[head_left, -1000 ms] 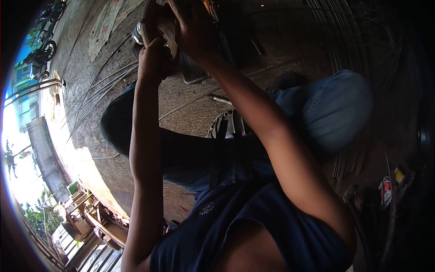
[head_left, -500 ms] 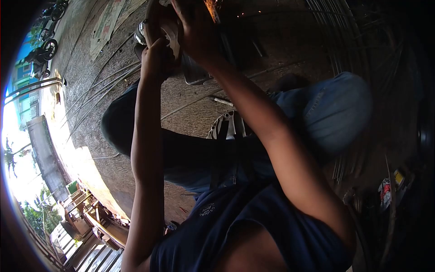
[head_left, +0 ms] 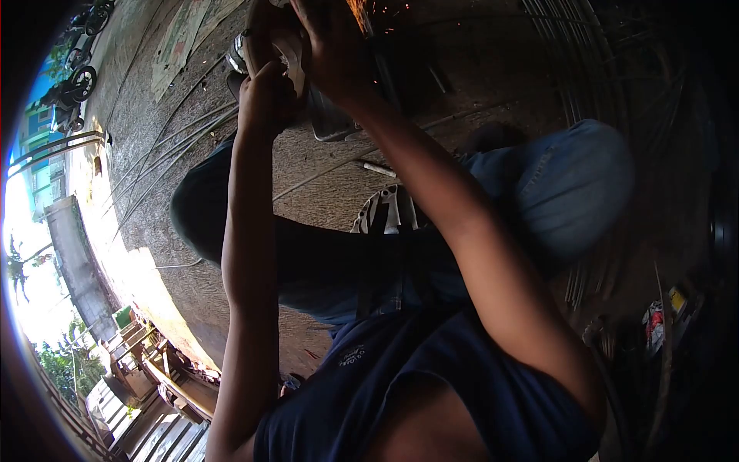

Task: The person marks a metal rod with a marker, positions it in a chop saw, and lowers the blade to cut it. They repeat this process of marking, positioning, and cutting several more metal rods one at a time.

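One machine (head_left: 260, 35) throws sparks (head_left: 357, 9), seemingly mid-cut: left hand (head_left: 268, 96) fingers clench it, right hand (head_left: 336, 65) fingers unclear; steady pressure seems needed.

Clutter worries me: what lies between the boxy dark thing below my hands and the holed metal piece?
In the head view, a thin rod and a short pale stick.

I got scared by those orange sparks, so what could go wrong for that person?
The orange sparks are close to the bare right hand, so they might sting or burn it. The left hand grips the tool with no glove; if it slipped, it could get hurt. Thin rods lie on the floor near the left knee, and might trip the person on standing up.
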Motion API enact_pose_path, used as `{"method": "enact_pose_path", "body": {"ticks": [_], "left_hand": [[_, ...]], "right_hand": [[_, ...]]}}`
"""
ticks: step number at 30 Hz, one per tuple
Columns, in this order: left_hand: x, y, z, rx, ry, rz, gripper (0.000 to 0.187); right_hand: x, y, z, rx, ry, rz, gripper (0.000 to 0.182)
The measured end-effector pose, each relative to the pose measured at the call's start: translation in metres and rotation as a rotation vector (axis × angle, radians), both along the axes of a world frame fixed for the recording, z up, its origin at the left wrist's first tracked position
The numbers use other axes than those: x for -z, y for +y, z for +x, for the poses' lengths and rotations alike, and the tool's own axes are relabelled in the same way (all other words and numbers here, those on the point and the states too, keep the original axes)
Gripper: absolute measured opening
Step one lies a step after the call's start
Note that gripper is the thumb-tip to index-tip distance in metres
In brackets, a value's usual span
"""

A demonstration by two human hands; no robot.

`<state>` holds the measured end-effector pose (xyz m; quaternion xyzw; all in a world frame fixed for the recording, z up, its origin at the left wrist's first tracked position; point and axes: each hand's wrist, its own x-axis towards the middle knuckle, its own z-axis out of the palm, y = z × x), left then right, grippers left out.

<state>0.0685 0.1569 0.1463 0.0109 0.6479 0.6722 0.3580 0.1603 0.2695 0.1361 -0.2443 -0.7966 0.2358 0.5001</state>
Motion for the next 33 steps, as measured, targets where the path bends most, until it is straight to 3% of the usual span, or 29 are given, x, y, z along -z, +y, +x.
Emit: {"method": "enact_pose_path", "body": {"ticks": [15,18,20,24,26,33], "left_hand": [[0.001,-0.002,0.000,0.012,0.018,0.006,0.011],[0.000,-0.005,0.000,0.283,0.455,-0.044,0.011],[-0.005,-0.001,0.005,0.032,0.063,-0.026,0.011],[-0.002,-0.003,-0.001,0.113,0.031,-0.058,0.020],[-0.003,-0.001,0.003,0.042,0.057,-0.025,0.010],[-0.001,0.001,0.003,0.007,0.042,-0.012,0.009]], "right_hand": [[0.001,0.001,0.000,-0.016,0.038,0.024,0.062],[0.001,0.001,-0.001,-0.019,0.051,0.028,0.062],[0.001,0.001,-0.001,-0.019,0.054,0.029,0.062],[0.001,0.001,-0.002,-0.019,0.069,0.038,0.062],[0.001,0.001,-0.002,-0.018,0.074,0.041,0.062],[0.001,-0.001,0.000,-0.030,0.003,-0.009,0.061]]}}
